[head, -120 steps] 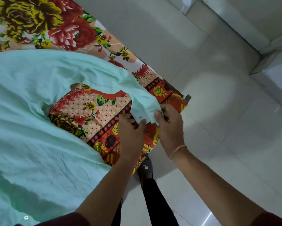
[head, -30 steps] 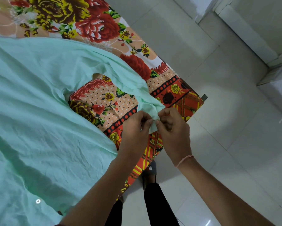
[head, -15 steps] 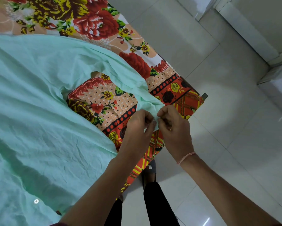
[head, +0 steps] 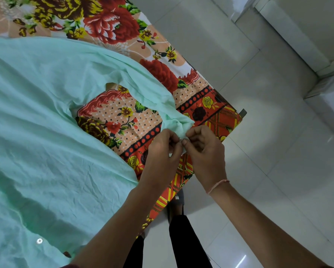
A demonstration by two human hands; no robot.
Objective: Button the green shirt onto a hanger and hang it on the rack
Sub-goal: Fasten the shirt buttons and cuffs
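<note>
Together, both hands pinch the tip of the green shirt (head: 46, 142) at the corner of the bed.

Spread wide over the floral bedsheet (head: 123, 118), the shirt covers most of the bed, and one narrow strip of it runs out to the bed's corner. The left hand (head: 162, 149) and right hand (head: 205, 149) meet there, thumbs and fingers (head: 191, 133) pressed together on the bunched end of that strip, knuckles almost touching. A thin thread band (head: 217, 186) circles the right wrist. One white button (head: 39, 241) shows on the shirt near the bed's near edge. Beyond the corner lies pale tiled floor (head: 278, 151); the person's dark-trousered legs (head: 185, 242) stand beside the bed.
</note>
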